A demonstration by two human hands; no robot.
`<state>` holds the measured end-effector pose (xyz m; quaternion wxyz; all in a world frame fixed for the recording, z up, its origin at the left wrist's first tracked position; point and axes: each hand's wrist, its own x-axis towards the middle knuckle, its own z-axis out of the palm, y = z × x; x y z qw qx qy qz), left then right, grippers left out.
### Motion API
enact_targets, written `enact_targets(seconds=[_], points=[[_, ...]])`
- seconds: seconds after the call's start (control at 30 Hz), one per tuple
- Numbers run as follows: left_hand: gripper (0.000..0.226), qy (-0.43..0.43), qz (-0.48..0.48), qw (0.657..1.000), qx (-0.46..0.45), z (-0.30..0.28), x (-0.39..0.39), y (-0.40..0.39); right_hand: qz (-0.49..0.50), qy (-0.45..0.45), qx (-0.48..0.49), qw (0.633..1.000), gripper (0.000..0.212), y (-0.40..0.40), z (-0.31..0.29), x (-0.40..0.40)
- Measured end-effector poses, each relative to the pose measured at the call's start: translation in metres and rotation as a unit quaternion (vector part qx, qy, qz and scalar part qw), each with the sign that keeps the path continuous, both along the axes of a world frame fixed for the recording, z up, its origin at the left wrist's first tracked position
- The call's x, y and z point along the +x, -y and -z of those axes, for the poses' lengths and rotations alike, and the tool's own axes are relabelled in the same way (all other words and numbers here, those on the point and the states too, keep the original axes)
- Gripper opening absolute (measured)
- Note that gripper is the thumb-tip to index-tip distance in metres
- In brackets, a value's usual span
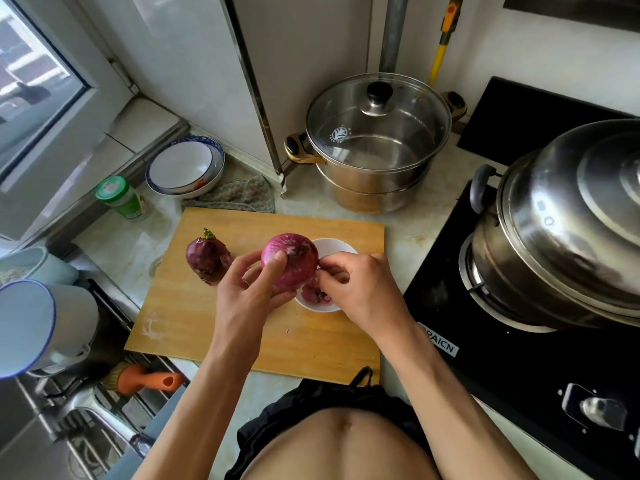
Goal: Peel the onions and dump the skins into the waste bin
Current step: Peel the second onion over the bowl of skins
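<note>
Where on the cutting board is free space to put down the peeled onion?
Free: the cutting board's near strip under the wrists, and its far strip behind the second onion. Crowded: the middle, where the white bowl of skins, the held onion and both hands sit.

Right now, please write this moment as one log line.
left hand: holds onion | right hand: pinches skin | bowl: skins | second onion: unpeeled

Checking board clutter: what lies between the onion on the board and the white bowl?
In the head view, the left hand holding the second onion fills that stretch between the resting onion and bowl.
</note>
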<state>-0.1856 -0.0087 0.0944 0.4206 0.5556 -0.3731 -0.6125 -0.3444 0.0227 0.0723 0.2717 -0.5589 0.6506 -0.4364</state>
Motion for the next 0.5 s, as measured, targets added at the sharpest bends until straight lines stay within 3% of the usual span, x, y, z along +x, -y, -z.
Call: enact_targets(seconds=[0.5], points=[[0.059,0.019,0.029,0.999,0.001,0.004,-0.008,-0.001,0.05,-0.071,0.022,0.996,0.022,0.001,0.017,0.001]])
